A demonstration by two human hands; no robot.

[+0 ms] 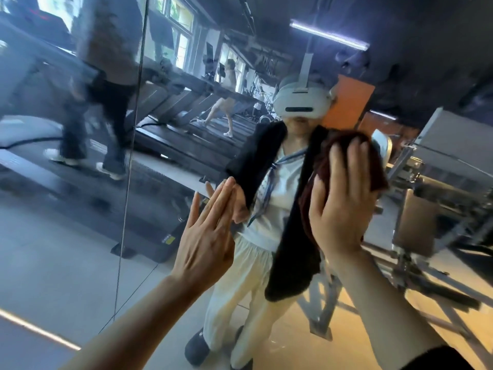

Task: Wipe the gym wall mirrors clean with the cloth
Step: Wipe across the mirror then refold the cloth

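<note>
Up against the mirror (165, 263), the cloth (344, 153) sits at about head height in the right panel, a dark reddish-brown rag bunched and crumpled, its edges spilling out above and to the right of the palm. The right hand (344, 198) lies flat over it, fingers spread and extended, pressing the cloth to the glass rather than gripping it. The left hand (208, 236) is empty and open, fingers straight and together, its fingertips meeting their own reflection on the mirror. A vertical seam (130, 161) between panels runs to the left; treadmills (170, 140) show in the reflection.
</note>
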